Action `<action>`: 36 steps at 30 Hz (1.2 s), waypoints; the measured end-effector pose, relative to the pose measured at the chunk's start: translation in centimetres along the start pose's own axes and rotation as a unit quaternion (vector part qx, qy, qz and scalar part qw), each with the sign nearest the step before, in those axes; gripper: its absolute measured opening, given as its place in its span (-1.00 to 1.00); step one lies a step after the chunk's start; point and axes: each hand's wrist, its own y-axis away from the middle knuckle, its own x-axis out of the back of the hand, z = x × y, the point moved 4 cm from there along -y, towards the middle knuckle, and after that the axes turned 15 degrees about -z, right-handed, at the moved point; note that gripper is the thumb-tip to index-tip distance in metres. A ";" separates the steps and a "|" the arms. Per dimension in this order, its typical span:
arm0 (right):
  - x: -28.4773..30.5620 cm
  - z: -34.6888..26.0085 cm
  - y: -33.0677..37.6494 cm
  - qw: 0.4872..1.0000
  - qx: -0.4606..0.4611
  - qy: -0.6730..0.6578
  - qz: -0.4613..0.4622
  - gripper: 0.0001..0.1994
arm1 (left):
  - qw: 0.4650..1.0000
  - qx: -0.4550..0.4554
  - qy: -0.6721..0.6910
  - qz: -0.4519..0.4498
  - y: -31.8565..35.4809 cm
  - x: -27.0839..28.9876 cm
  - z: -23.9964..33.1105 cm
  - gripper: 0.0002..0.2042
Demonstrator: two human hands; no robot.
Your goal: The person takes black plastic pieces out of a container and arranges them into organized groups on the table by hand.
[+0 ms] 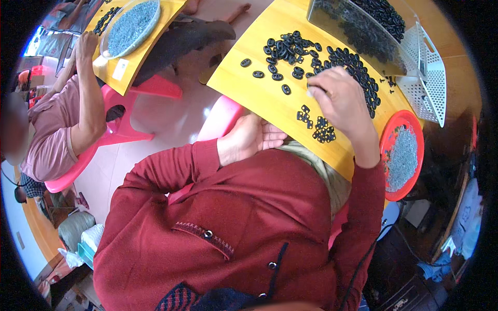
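My right hand (pixel 340 98) is over the yellow table (pixel 249 49), its fingers closed in a pinch among small black oval pieces with two holes (pixel 358 67). Whatever sits between the fingertips is too small to make out. Below this hand lies a cluster of smaller black parts (pixel 324 129). My left hand (pixel 254 136) rests palm up at the table's near edge, fingers stretched out and the palm bare. Looser oval pieces (pixel 285 49) are spread to the left of my right hand.
A clear-sided bin (pixel 358 36) of black pieces stands at the back right, beside a white perforated basket (pixel 425 78). A red plate (pixel 384 142) of small metal parts sits at the right edge. On the left, another person (pixel 67 114) works at a second table (pixel 111 78).
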 end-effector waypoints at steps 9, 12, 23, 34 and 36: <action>-2.1 -1.1 3.8 0.999 -0.014 0.017 -0.032 -0.90 | 1.000 0.002 -0.009 0.013 -0.2 0.1 0.1 -0.52; -1.5 -1.1 3.8 1.000 -0.020 -0.004 -0.003 -0.88 | 1.000 0.001 -0.009 0.011 -0.1 0.1 0.1 -0.52; -0.6 -0.5 -4.5 0.997 0.006 0.056 0.048 -0.72 | 1.000 -0.001 -0.002 0.011 -0.1 0.1 0.0 -0.54; -1.8 1.1 -8.0 0.984 -0.059 0.151 -0.075 -0.77 | 1.000 -0.002 0.019 0.005 -0.1 0.4 -0.1 -0.56; -1.8 1.3 -7.7 0.986 -0.057 0.143 -0.067 -0.79 | 1.000 -0.006 0.020 0.002 -0.2 0.4 -0.1 -0.56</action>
